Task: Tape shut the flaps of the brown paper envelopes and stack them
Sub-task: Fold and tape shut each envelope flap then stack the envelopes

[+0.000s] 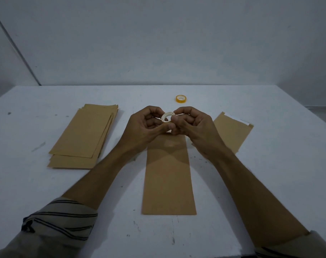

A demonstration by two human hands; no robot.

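A small white tape roll [167,116] is held above the table's middle. My left hand [146,125] grips it from the left and my right hand [191,123] pinches it from the right, fingers curled. Under the hands lies one long brown envelope [168,181], its far end hidden by them. A pile of brown envelopes [87,135] lies to the left. A single brown envelope [233,131] with a white strip across its far end lies to the right.
A yellow tape roll [181,98] lies flat further back on the white table [37,183]. A grey wall stands right behind the table's far edge. My rolled striped sleeves are at the bottom corners.
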